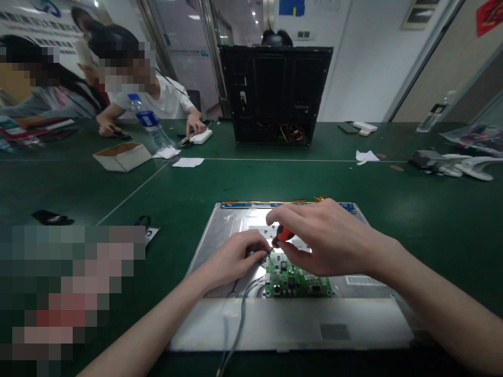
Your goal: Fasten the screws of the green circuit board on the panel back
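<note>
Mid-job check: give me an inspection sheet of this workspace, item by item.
Surface: green table; its near-left patch is blurred out.
Job's things: silver panel lying flat, green circuit board on it.
Clutter: water bottle, open box and paper slip toward the far left.
Left hand: fingertips by the board's upper-left corner; grip unclear.
Right hand: holds an orange-and-black screwdriver, tip near the left fingertips.
Cables: grey cable runs from beside the board's left edge past the panel's near edge.
Surroundings: black upright unit across the table; person in white, far left.

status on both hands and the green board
Right hand holding screwdriver. Left hand close by its tip. Green board on metal panel. Grey cables at board's left.
</note>
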Available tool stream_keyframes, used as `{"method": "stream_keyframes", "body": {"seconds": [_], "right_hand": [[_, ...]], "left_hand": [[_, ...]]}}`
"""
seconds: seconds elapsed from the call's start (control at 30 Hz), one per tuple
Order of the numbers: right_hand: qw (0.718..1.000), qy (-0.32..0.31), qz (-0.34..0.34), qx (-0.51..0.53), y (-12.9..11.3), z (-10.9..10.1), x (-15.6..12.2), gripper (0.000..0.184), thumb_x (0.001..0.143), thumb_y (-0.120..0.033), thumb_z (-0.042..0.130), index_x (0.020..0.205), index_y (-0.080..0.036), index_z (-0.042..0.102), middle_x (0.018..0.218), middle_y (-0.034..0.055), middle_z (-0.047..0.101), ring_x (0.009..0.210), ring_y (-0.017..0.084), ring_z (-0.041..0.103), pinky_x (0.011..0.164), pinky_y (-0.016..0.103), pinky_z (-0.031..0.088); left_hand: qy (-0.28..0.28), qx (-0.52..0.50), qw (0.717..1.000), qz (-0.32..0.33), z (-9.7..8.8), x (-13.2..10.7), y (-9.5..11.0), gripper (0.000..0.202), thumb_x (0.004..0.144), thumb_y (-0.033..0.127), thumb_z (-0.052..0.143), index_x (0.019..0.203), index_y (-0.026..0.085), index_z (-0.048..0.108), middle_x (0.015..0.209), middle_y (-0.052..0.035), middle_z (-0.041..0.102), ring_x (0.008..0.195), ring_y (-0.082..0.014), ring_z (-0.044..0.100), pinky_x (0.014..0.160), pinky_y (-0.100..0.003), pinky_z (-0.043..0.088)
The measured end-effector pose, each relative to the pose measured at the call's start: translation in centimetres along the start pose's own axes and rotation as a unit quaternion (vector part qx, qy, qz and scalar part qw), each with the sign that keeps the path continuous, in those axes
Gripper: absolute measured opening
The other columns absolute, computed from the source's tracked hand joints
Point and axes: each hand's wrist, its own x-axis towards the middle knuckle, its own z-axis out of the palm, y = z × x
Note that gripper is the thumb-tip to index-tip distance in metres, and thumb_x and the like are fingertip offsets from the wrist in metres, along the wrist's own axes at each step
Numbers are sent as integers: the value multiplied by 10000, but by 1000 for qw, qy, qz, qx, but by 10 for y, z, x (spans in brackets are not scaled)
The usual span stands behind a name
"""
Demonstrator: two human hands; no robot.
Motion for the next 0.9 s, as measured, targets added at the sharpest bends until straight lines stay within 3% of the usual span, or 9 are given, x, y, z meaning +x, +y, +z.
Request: {"method": "stream_keyframes", "body": {"seconds": [0.17, 0.3, 0.4, 0.63, 0.9], "right_hand": [[999, -4, 7, -32, 3, 2, -1, 155, 1003, -318, 526, 1028, -182, 597, 848, 22, 710, 654, 143, 586, 528, 264, 239], [1000, 2, -6, -20, 1, 1, -1, 108, 969, -230, 521, 1026, -175, 594, 842, 23, 702, 641, 131, 551, 534, 263, 250], [1000, -4, -5, 7, -1, -1, -1, 182, 904, -184, 551, 1082, -151, 570, 902, 41, 702, 669, 130, 545, 541, 254, 284], [1000, -7, 6, -11, 1, 0, -1, 124, 978, -286, 545, 1028, -179, 580, 862, 22, 702, 668, 144, 569, 538, 268, 252], [1000, -1, 0, 0, -1, -2, 0, 163, 909, -187, 545, 1065, -148, 577, 921, 40, 697, 663, 130, 544, 531, 259, 269]], "left_hand": [[8, 16, 1000, 4, 0, -1, 1, 103, 928, 225, 572, 929, 194, 670, 892, -30, 688, 789, -189, 603, 702, -317, 446], [8, 10, 1000, -1, 0, -1, 2, 104, 930, 220, 571, 929, 196, 672, 901, -32, 697, 815, -197, 615, 737, -330, 458], [2, -1, 1000, -3, -1, -1, 4, 91, 923, 214, 576, 904, 196, 663, 907, -32, 697, 822, -197, 616, 738, -326, 464], [9, 10, 1000, 7, -1, -1, 3, 104, 919, 193, 566, 917, 193, 670, 879, -26, 679, 776, -185, 595, 690, -309, 442], [-4, -2, 1000, 1, 0, 0, -1, 105, 930, 213, 573, 933, 194, 676, 926, -38, 702, 835, -197, 622, 749, -327, 473]]}}
